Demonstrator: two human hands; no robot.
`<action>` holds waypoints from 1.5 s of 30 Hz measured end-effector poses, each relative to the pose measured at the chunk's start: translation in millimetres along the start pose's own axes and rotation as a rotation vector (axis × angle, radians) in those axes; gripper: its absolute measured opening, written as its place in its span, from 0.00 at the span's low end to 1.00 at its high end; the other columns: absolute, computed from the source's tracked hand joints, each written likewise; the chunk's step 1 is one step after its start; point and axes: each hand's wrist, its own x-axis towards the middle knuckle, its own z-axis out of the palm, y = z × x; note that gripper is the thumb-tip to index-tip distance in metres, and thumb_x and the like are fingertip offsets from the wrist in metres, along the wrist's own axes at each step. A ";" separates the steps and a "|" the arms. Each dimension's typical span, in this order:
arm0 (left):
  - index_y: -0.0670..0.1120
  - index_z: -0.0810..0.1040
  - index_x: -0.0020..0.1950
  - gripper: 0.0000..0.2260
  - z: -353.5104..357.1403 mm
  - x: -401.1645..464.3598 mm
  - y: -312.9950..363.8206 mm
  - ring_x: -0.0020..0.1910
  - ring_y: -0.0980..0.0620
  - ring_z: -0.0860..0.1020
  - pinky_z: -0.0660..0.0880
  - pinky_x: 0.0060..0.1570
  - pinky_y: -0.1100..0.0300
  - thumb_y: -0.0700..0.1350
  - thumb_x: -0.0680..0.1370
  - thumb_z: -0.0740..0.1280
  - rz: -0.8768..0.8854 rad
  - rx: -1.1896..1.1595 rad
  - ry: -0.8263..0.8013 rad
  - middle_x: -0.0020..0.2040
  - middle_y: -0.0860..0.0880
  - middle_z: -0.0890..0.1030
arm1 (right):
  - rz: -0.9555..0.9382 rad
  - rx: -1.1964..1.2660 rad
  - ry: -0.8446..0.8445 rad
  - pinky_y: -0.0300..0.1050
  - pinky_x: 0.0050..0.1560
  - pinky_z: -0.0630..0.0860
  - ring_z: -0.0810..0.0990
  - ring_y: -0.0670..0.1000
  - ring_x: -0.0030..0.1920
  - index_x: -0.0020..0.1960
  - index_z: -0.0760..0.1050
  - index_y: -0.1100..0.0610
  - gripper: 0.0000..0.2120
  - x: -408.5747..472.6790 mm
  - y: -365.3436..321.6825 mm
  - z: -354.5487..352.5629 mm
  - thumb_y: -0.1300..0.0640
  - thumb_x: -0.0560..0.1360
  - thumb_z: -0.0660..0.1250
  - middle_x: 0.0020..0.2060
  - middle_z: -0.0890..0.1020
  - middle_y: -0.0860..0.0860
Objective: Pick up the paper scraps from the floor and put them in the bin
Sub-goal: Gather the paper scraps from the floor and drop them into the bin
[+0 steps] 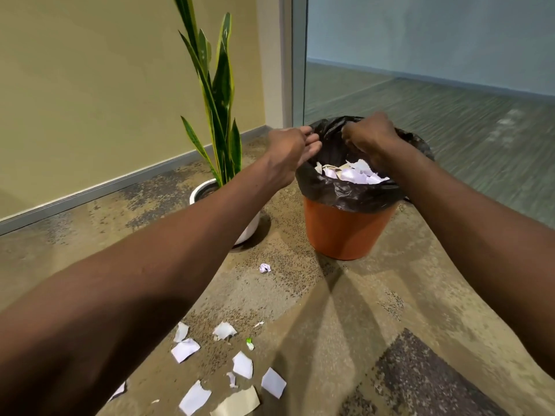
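Far left, a beige wall is meeting the mottled carpet floor along a grey skirting strip; moving in, a snake plant is standing upright in its white pot, tucked just behind the person's left forearm; down on the floor near the bottom edge, the paper scraps are lying scattered, white torn pieces with one beige piece at the very edge, and a small crumpled scrap is sitting apart from them, nearer the bin; the left hand is reaching to the near-left rim of the bin, fingers curled loosely inward, and I cannot tell whether it is gripping the liner or anything else; centre-right, the orange bin is standing upright on the floor, its black bin liner folded over the rim, torn paper already piling inside; the right hand is hovering over the bin's opening, fingers bunched and pointing down, whether pinching something is unclear; far right, a glass partition is running behind the bin.
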 end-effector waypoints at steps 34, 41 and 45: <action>0.40 0.68 0.67 0.21 -393.5 -322.4 -251.9 0.68 0.35 0.66 0.64 0.68 0.40 0.54 0.81 0.57 -0.291 1.233 0.979 0.69 0.36 0.67 | -0.627 -0.651 -1.088 0.58 0.77 0.53 0.52 0.55 0.80 0.81 0.54 0.47 0.37 -258.8 196.3 266.7 0.37 0.77 0.63 0.81 0.53 0.52; 0.48 0.70 0.73 0.18 -351.2 -273.9 -240.9 0.68 0.55 0.73 0.70 0.68 0.55 0.51 0.84 0.56 0.167 0.780 0.776 0.69 0.52 0.76 | -0.712 -0.360 -1.186 0.50 0.75 0.56 0.56 0.44 0.76 0.78 0.60 0.47 0.32 -296.0 200.8 267.7 0.39 0.77 0.60 0.79 0.57 0.46; 0.39 0.54 0.80 0.27 -398.8 -240.9 -236.4 0.80 0.44 0.52 0.51 0.78 0.47 0.53 0.85 0.52 -0.105 1.150 0.667 0.80 0.40 0.54 | -0.686 -0.602 -1.172 0.53 0.78 0.55 0.54 0.53 0.79 0.81 0.51 0.52 0.35 -266.7 187.5 276.4 0.43 0.80 0.61 0.80 0.54 0.52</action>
